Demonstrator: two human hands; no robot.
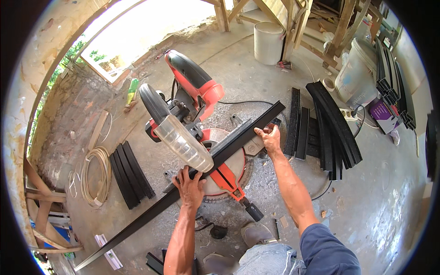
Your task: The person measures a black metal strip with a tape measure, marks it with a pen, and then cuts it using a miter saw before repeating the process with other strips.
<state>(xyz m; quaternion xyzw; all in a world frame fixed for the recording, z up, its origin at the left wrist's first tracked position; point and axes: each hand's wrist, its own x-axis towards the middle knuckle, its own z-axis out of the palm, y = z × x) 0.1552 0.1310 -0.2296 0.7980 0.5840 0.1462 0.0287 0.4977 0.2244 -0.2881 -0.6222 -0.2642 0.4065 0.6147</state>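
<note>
To your right, line of grey lettering (359,98) low on side of big white bucket (355,73). Just beside it, pale print (379,109) on purple box (386,118), too small for you to make out.

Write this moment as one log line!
black profile: across miter saw | left hand: on it | right hand: holding it near one end

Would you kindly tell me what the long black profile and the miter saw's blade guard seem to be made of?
Long black profile: probably coated metal, possibly plastic; smooth, dark, with a soft sheen. Blade guard: likely glossy clear plastic, being see-through and ribbed.
</note>
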